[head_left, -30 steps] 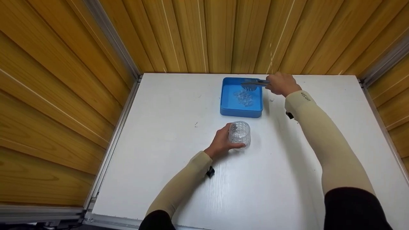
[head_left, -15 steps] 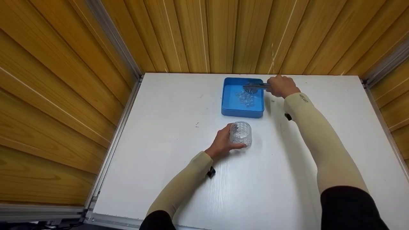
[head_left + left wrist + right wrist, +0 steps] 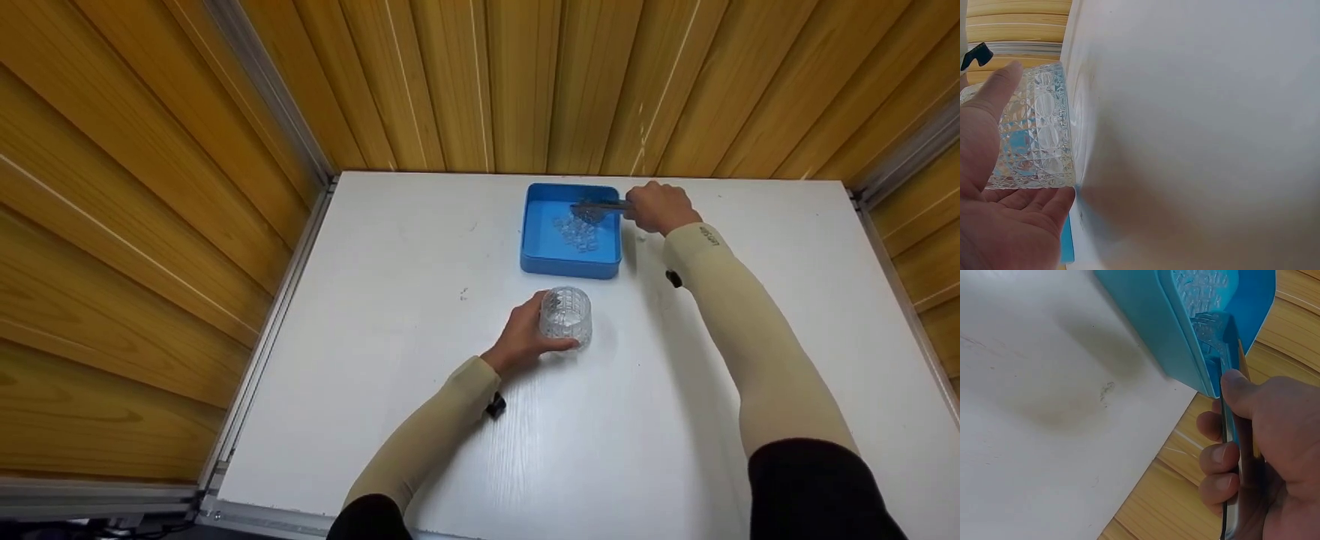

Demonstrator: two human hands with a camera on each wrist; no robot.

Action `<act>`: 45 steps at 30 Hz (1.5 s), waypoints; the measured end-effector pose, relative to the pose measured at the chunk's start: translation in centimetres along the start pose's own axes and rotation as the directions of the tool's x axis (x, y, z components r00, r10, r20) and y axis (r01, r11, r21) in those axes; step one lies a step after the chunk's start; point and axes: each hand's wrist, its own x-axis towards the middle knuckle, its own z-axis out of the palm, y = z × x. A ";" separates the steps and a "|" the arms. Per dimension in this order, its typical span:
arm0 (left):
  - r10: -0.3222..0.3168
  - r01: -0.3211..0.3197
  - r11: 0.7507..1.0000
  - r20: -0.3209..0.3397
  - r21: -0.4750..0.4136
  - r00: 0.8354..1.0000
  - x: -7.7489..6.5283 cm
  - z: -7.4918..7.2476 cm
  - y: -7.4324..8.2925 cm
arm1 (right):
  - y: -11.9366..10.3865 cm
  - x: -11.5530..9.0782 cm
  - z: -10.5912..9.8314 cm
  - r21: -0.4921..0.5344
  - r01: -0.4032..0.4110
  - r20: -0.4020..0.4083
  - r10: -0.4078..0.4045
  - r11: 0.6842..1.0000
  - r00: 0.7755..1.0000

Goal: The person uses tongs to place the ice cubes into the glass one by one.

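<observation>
My left hand (image 3: 521,334) holds a clear, cut-pattern glass (image 3: 566,319) upright on the white table, thumb on the near side. In the left wrist view the thumb and fingers lie on opposite sides of the glass (image 3: 1044,129). My right hand (image 3: 661,208) grips metal tongs (image 3: 611,205) by the handle, fingers wrapped round it in the right wrist view. The toothed end of the tongs (image 3: 1216,329) reaches into a blue square tray (image 3: 570,268), among small clear ice-like pieces (image 3: 576,236). Whether a piece sits between the tongs' ends cannot be made out.
The tray stands near the back edge of the white table (image 3: 375,300), just beyond the glass. Wood-panelled walls (image 3: 510,90) with metal frame rails rise at the back and both sides. Small dark marks (image 3: 463,294) show on the tabletop.
My right hand has come slightly down and nearer, and the tongs' end has dropped from over the tray to the clear pieces. The left hand and glass stay in place.
</observation>
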 end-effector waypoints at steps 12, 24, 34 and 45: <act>0.011 -0.011 1.000 0.012 -0.014 1.000 0.0 -0.2 0.1 | -0.1 0.0 0.5 -0.025 -0.001 -0.023 0.000 1.000 1.000; 0.017 -0.017 0.999 0.007 -0.036 1.000 0.0 -0.2 0.0 | 0.1 0.1 0.7 -0.013 -0.008 -0.025 0.008 1.000 1.000; 0.020 -0.020 0.999 0.003 -0.032 1.000 0.0 -0.2 0.0 | 0.0 -0.1 0.7 0.012 -0.028 -0.021 0.028 1.000 0.999; 0.006 -0.006 1.000 0.005 0.010 1.000 -0.1 -0.2 0.3 | 0.4 -0.2 0.8 0.014 -0.015 -0.035 0.015 1.000 0.999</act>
